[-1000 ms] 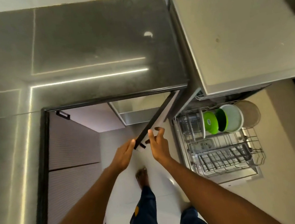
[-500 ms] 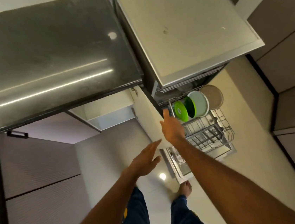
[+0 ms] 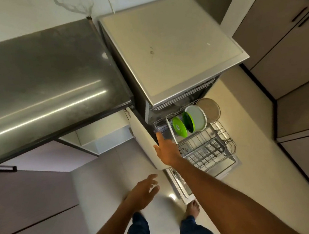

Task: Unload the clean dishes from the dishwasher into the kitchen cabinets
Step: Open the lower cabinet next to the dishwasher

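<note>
Your right hand flat with straight fingers on the open white cabinet door, holding nothing, your left hand loose and empty below, green plates standing in the pulled-out dishwasher rack

**Right hand at the open cabinet door beside the loaded rack**

The right hand, fingers straight, lies against the edge of the white open cabinet door at centre frame. The left hand, at six o'clock from it, hangs relaxed over the pale floor, holding nothing. At three o'clock of the right hand, the pulled-out wire dishwasher rack carries upright green plates, a white plate and a beige plate. The dark steel desk fills ten o'clock.
</note>
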Motion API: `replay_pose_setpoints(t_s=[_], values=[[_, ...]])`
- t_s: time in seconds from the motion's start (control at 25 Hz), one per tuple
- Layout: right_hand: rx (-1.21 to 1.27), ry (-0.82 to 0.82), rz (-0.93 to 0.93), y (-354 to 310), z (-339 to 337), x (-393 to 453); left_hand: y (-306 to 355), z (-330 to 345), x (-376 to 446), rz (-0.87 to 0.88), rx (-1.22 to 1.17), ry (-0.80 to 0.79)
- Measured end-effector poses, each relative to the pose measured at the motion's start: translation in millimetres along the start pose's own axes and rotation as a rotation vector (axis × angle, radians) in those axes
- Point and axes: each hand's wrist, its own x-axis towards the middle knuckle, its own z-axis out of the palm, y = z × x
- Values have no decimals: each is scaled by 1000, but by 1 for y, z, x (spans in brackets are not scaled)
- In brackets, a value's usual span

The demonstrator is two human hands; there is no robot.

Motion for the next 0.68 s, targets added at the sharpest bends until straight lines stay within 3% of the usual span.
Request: replay_pose_setpoints(t_s=[0.2,0.4,0.52,0.68], values=[[113,-84,-90,27,-18,-19,40,34,18,-24,62,-228],[357,-190,-228,82,-30,-34,82,104,73,-228,-62,-346],[392,-177,-216,171,-18,-20,110,159,127,-292,-183,-75],[415,25,63,349,-21,45,120,228,221,-277,-302,198]])
